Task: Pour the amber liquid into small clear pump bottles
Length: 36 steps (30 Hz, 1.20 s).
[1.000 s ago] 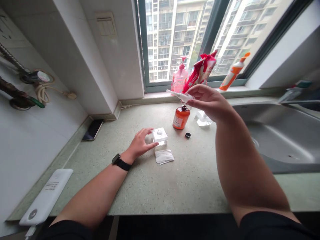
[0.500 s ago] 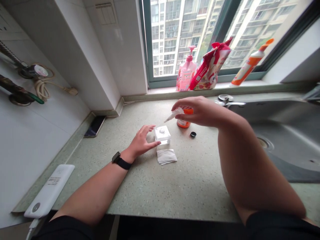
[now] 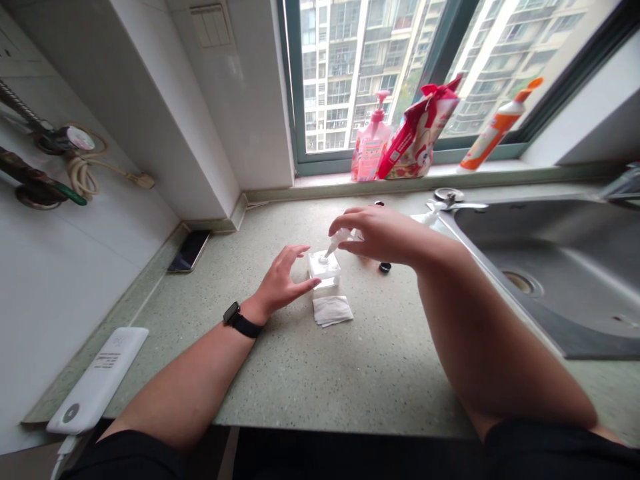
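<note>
A small clear square container [image 3: 325, 275] with a round raised opening on top stands on the counter. My left hand [image 3: 285, 280], wearing a black watch [image 3: 237, 319], spans its left side, thumb at the front and a finger at the back corner. Over the container, the fingers of my right hand [image 3: 373, 233] pinch a whitish tapered nozzle [image 3: 336, 245]. The nozzle's tip points down to the opening; whether it is inside I cannot tell. Just in front lies a folded white tissue [image 3: 333, 311]. A black cap [image 3: 385, 267] is beneath my right wrist. The orange bottle is almost wholly hidden.
Right of my arm is a steel sink [image 3: 590, 347]. A phone [image 3: 190, 251] and a white power bank [image 3: 100, 380] lie at the left. On the sill stand a pink pump bottle [image 3: 370, 153], a red bag [image 3: 420, 137] and an orange-white bottle [image 3: 493, 137].
My right hand has moved left and down, bringing the nozzle's tip to the container's opening. It now covers the orange bottle. My left hand has stayed beside the container.
</note>
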Motion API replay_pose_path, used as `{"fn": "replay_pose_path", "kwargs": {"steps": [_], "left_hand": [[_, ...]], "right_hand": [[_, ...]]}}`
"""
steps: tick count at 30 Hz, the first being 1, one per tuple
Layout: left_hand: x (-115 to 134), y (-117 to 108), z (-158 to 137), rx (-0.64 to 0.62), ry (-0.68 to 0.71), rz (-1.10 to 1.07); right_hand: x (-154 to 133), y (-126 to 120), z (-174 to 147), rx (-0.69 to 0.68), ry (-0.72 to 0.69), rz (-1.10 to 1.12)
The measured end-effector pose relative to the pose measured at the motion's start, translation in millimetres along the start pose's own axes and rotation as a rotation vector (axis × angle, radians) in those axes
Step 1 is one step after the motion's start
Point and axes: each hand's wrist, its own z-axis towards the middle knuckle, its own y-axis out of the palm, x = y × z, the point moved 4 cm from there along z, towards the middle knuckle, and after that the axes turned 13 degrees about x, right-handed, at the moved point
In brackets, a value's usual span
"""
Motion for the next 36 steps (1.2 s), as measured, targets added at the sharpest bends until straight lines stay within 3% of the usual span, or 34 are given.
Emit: {"fn": "replay_pose_path", "kwargs": {"steps": [7,20,36], "left_hand": [[4.1,-1.0,1.5,0.017,0.039,0.035],[2.7,-0.9,0.8,0.028,0.044,0.014],[1.8,-0.5,1.7,0.029,0.047,-0.007]], "right_hand": [[-13.2,25.1,4.9,-0.078,-0.058,0.043],[-11.8,46.4,10.0,-0.144,-0.068,0.031],[-9.2,48.3,9.0,-0.150,-0.056,0.122]]}}
